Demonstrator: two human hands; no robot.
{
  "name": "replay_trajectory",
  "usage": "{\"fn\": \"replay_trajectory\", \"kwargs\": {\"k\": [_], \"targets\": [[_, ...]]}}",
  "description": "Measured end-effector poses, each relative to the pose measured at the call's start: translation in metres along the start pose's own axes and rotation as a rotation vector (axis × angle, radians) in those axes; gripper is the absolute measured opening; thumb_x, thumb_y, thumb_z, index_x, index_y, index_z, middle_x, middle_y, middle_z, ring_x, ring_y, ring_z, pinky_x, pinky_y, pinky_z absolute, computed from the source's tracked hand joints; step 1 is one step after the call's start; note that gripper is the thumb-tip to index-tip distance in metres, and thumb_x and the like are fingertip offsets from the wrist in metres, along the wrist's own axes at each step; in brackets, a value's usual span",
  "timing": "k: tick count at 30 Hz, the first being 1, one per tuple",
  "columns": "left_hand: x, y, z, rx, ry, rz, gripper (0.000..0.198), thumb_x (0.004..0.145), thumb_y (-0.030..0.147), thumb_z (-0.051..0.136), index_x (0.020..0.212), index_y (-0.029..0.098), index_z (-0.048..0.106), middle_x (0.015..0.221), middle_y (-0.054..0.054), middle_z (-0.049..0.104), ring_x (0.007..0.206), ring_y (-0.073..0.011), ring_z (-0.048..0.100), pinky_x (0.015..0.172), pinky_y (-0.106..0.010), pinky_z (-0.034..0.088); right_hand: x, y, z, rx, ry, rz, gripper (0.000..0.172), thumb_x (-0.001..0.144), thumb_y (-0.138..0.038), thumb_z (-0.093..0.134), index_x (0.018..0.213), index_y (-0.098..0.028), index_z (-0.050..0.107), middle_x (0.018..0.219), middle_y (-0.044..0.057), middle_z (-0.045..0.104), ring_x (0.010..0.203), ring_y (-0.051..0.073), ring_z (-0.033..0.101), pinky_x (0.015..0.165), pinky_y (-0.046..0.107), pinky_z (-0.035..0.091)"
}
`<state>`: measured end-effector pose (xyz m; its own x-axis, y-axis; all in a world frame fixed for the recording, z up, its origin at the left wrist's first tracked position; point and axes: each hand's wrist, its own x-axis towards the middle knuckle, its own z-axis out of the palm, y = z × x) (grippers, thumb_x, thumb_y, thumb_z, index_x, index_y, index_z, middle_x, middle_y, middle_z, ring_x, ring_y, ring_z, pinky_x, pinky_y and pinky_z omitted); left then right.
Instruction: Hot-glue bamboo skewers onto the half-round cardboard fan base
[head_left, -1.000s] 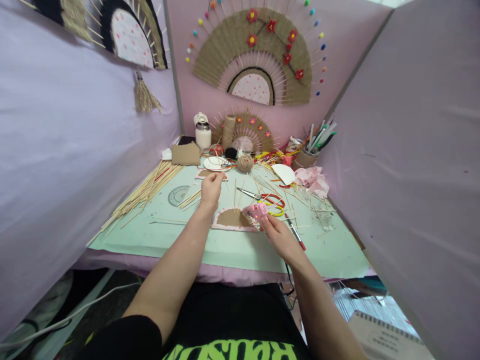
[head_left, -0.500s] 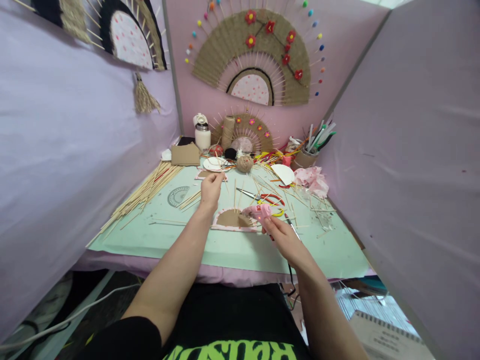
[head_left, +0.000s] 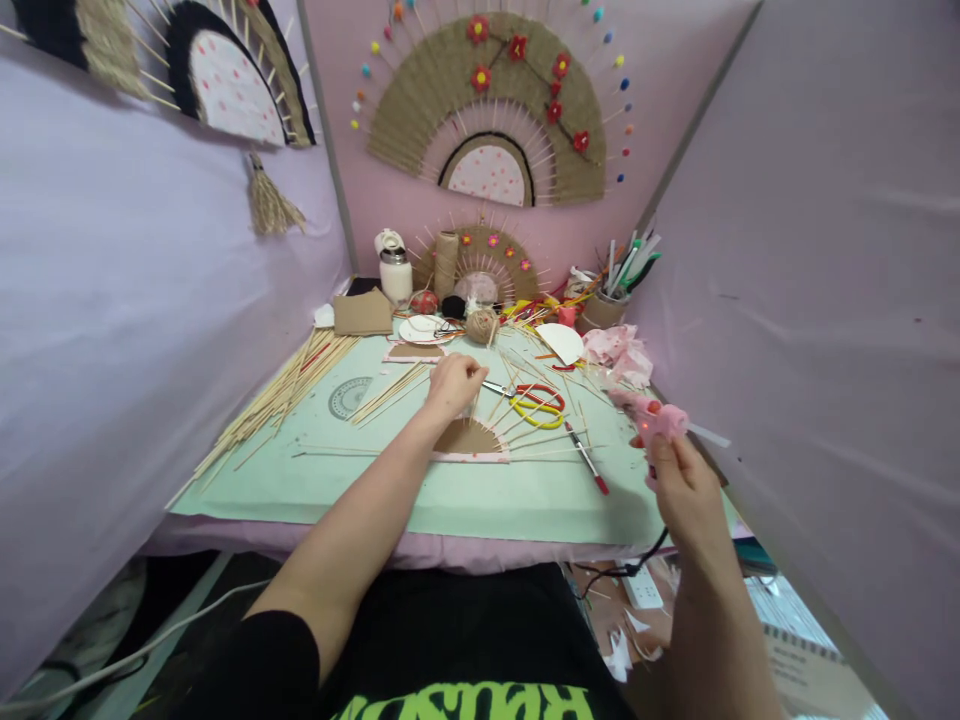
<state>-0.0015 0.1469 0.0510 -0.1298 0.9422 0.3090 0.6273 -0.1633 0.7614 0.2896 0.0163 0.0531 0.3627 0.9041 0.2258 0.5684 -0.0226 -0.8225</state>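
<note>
My left hand (head_left: pixel 454 384), fingertips pinched on a thin wooden stick (head_left: pixel 475 406), is over the top edge of a brown cardboard half-disc (head_left: pixel 471 437). The half-disc has a pink-dotted white rim, and several sticks fan out from its right side. My fingers partly cover the held stick. My right hand (head_left: pixel 681 480) is wrapped round a pink hot glue gun (head_left: pixel 660 418), raised at the right side of the table. A glue stick (head_left: pixel 709 436) pokes from the gun's back, and its nozzle points left.
Red-and-yellow scissors (head_left: pixel 537 405) and a red-capped pen (head_left: pixel 586 458) lie right of the half-disc. A protractor (head_left: pixel 349 398) and a pile of sticks (head_left: pixel 274 390) are on the left. At the back stand a twine ball (head_left: pixel 481 325), a white bottle (head_left: pixel 395 277) and a tool pot (head_left: pixel 602 310).
My right hand has carried the glue gun from above the half-disc away to the right. My left hand has moved right and slightly down, bringing the stick over the half-disc.
</note>
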Motion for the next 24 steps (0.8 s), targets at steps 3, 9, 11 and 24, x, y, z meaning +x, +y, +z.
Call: {"fn": "replay_trajectory", "kwargs": {"k": [3,9,11,24], "targets": [[0.001,0.001,0.011,0.176,-0.097,-0.002,0.018,0.078,0.028,0.066,0.062,0.02,0.068,0.088,-0.009,0.066,0.101,-0.0284,0.053,0.09,-0.04,0.039,0.021,0.032,-0.011,-0.245,0.098,-0.045,0.062,0.088,-0.069,0.029,0.084,-0.018,0.064,0.078,0.012,0.063,0.073,0.025,0.055,0.068,0.037,0.043],[-0.002,-0.005,0.018,0.411,-0.21,0.022,0.024,0.087,0.033,0.058,0.077,0.021,0.076,0.103,-0.014,0.064,0.111,-0.0347,0.049,0.092,-0.047,0.037,0.036,0.071,-0.003,-0.58,0.24,-0.155,0.066,0.095,-0.053,0.017,0.096,-0.01,0.068,0.084,0.022,0.065,0.08,0.031,0.055,0.077,0.043,0.038],[-0.002,-0.004,0.018,0.459,-0.224,0.033,0.025,0.088,0.034,0.056,0.081,0.021,0.076,0.106,-0.014,0.063,0.112,-0.0346,0.048,0.091,-0.047,0.037,0.035,0.076,0.002,-0.616,0.241,-0.169,0.066,0.097,-0.051,0.018,0.101,-0.008,0.068,0.085,0.022,0.065,0.081,0.031,0.055,0.079,0.043,0.037],[0.002,0.003,0.027,0.609,-0.31,0.106,0.031,0.092,0.03,0.048,0.094,0.02,0.077,0.112,-0.016,0.059,0.114,-0.034,0.044,0.089,-0.046,0.036,0.037,0.098,0.014,-0.745,0.223,-0.146,0.055,0.098,-0.043,0.029,0.107,-0.005,0.068,0.086,0.021,0.064,0.082,0.031,0.053,0.081,0.043,0.036]]}}
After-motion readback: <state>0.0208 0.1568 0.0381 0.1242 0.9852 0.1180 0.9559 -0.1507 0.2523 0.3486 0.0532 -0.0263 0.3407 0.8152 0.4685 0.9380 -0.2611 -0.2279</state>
